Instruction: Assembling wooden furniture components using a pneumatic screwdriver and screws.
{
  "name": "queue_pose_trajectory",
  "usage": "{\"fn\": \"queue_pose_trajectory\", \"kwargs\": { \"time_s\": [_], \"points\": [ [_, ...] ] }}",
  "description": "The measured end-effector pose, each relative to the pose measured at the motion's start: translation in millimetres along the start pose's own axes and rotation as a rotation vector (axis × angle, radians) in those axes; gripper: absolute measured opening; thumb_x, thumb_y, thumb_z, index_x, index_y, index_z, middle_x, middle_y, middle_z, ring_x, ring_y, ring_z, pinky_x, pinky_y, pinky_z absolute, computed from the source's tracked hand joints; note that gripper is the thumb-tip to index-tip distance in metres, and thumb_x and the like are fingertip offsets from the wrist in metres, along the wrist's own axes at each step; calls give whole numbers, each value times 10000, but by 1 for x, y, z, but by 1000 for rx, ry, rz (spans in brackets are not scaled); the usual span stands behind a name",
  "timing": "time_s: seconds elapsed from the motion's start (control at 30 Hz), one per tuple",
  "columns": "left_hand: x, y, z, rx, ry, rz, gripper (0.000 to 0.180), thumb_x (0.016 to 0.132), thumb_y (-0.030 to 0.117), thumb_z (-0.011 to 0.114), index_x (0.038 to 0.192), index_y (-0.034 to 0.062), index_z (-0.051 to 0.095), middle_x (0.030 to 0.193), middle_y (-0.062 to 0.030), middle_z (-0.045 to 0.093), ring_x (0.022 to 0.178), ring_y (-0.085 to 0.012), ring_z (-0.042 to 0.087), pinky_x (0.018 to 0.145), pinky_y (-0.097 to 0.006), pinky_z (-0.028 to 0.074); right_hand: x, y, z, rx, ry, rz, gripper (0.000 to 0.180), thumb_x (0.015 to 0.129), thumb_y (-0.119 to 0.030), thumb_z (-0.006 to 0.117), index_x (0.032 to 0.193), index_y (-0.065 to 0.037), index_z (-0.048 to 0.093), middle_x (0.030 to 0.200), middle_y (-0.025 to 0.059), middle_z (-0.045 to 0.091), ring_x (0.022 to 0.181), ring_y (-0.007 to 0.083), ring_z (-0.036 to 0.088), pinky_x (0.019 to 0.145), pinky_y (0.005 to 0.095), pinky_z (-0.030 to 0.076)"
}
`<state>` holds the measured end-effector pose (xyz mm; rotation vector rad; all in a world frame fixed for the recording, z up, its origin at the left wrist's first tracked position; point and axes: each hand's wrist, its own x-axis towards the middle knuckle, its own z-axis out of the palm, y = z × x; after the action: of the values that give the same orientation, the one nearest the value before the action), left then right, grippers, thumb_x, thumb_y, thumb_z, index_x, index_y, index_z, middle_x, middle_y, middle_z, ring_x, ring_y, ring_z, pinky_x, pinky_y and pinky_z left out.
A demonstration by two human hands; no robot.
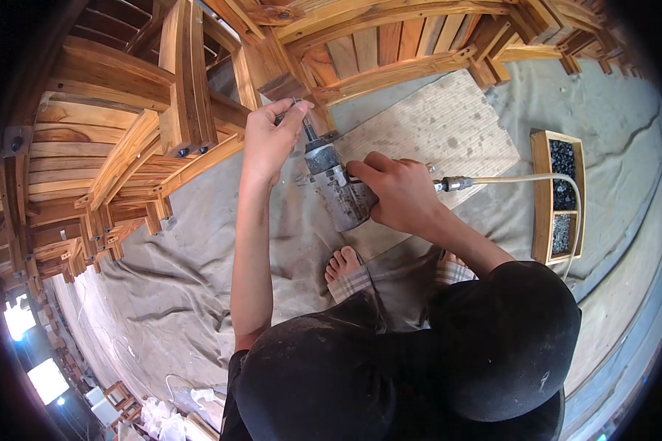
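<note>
My right hand grips a worn grey pneumatic driver whose pale air hose runs off to the right. The tool's bit points up at a wooden chair frame. My left hand is raised beside the bit, fingertips pinched on a small fastener or the bit's tip at the wood; which one I cannot tell. My knees in dark trousers fill the lower part of the view, and my bare feet rest on the cloth below the tool.
Stacked wooden chair frames crowd the left and top. A grey cloth covers the floor, with a plywood board lying on it. A small wooden box with compartments of dark fasteners sits at right.
</note>
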<state>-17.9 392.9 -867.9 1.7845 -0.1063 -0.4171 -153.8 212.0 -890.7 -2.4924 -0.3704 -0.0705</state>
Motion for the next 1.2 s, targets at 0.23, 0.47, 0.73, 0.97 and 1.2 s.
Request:
{"fn": "queue_pose_trajectory", "kwargs": {
  "time_s": [0.23, 0.47, 0.73, 0.97, 1.2],
  "points": [
    [-59, -44, 5, -296, 269, -63, 295, 955, 258, 597, 823, 2, 661, 587, 55, 444, 499, -31, 368, 451, -206, 264, -1, 10, -7, 23, -74, 51, 538, 579, -79, 682, 1106, -145, 597, 936, 57, 620, 769, 308, 663, 648, 418, 525],
    [-164, -76, 37, 87, 62, 104, 158, 817, 85, 706, 718, 17, 603, 588, 11, 537, 543, -60, 482, 507, -218, 379, 3, 5, -7, 85, -60, 43, 519, 571, -55, 680, 1076, -150, 612, 936, 54, 632, 786, 315, 660, 638, 425, 518],
    [-152, -61, 48, 277, 188, 171, 110, 724, -1, 726, 752, -5, 620, 616, -22, 556, 568, -71, 472, 530, -240, 393, 3, 1, -9, 103, 12, 52, 475, 572, -31, 673, 1031, -142, 625, 878, 44, 627, 766, 314, 653, 608, 425, 517],
    [-159, -73, 49, 198, 283, 188, 152, 702, -12, 750, 787, 6, 625, 668, -61, 569, 582, -119, 518, 551, -254, 422, 6, -4, -9, 123, -4, 52, 463, 573, -23, 666, 1022, -130, 622, 873, 42, 627, 762, 316, 651, 608, 429, 513],
    [-159, -72, 53, 163, 325, 195, 88, 723, -56, 704, 770, -13, 642, 678, -31, 596, 622, -77, 523, 573, -223, 406, 7, -5, -12, 112, -13, 71, 470, 573, -31, 681, 1030, -121, 619, 874, 44, 628, 762, 316, 651, 619, 425, 516]
  ]
}}
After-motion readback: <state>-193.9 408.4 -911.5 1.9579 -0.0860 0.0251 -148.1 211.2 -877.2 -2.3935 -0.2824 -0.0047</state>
